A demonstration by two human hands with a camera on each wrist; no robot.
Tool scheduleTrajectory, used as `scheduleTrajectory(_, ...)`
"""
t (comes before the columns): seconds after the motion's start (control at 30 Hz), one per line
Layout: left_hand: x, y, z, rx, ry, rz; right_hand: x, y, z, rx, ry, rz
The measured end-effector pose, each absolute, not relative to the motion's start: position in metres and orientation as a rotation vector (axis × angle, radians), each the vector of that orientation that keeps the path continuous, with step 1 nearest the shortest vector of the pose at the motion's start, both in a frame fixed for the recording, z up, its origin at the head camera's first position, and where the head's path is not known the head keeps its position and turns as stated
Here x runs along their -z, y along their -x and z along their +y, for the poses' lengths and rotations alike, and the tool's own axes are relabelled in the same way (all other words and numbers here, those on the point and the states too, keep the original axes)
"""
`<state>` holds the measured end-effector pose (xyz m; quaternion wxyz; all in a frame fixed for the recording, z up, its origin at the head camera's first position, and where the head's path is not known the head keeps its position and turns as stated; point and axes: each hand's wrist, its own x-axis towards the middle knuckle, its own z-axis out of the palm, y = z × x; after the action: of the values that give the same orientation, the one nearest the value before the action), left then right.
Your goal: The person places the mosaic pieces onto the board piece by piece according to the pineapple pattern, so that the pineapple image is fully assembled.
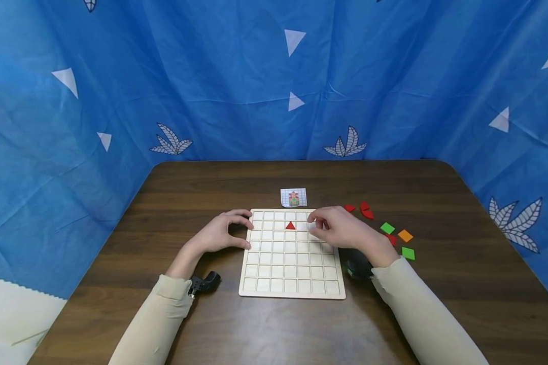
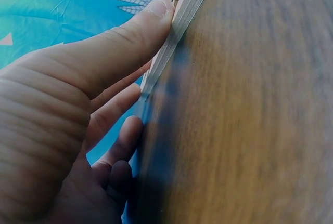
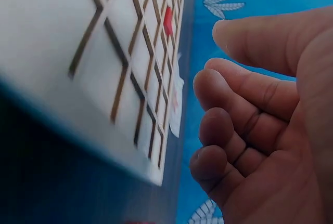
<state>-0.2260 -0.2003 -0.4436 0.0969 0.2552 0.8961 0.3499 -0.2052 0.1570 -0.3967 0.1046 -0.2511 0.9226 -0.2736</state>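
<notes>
A pale wooden grid board (image 1: 271, 286) lies on the table, with a red triangle (image 1: 290, 226) in one of its upper cells. My left hand (image 1: 216, 233) is at the board's left edge. Its thumb (image 2: 156, 13) rests on the rim in the left wrist view, with the other fingers spread along the side. Over the upper right part of the board hovers my right hand (image 1: 342, 226). In the right wrist view its thumb stands apart from the loosely bent fingers (image 3: 213, 125), and nothing is between them.
A small printed pattern card (image 1: 294, 197) lies just beyond the board. To the right are red curved pieces (image 1: 367, 210), green squares (image 1: 408, 253), an orange square (image 1: 405, 235) and another red piece (image 1: 391, 240), partly hidden. A blue curtain (image 1: 255, 76) hangs behind the wooden table (image 1: 210, 177).
</notes>
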Motion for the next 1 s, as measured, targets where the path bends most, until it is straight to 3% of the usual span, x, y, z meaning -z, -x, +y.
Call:
scheduleTrajectory(0.27, 0.446, 0.226, -0.200, -1.037, -0.750, 2.649, 0.392, 0.192, 0.201, 0.819, 0.760, 2.799)
scheduleTrajectory(0.57, 0.442, 0.226, -0.200, -1.028, -0.743, 2.651, 0.391, 0.174, 0.263, 0.779, 0.606, 2.929)
scheduleTrajectory(1.0, 0.442, 0.226, -0.200, -1.027, -0.733, 2.644, 0.423, 0.150, 0.326, 0.860, 0.445, 3.054)
